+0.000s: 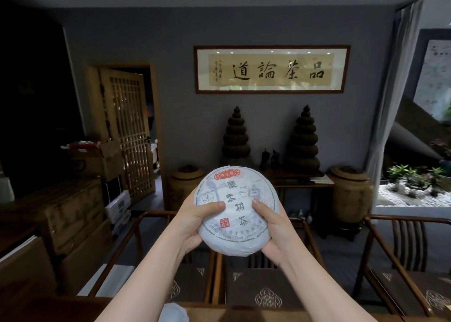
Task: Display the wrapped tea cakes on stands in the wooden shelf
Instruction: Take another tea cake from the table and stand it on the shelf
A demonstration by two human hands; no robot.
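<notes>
While both arms reach forward, the left hand [195,220] and right hand [273,226] clasp the wrapped tea cake [235,209], thumbs on its face.

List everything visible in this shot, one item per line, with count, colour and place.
Round paper-wrapped tea cake: one, white, held centre.
Framed calligraphy scroll: one, tan, dark-framed, back wall.
Tiered pagoda-shaped stacks: two, dark brown, on side table below scroll.
Lidded clay jars: two, brown, flanking that table.
Lattice wooden door: one, light wood, left.
Wooden armchairs: dark, foreground; count unclear.
Cardboard boxes: several, brown, left.
Left hand: grips cake's left edge.
Right hand: grips its right edge.
</notes>
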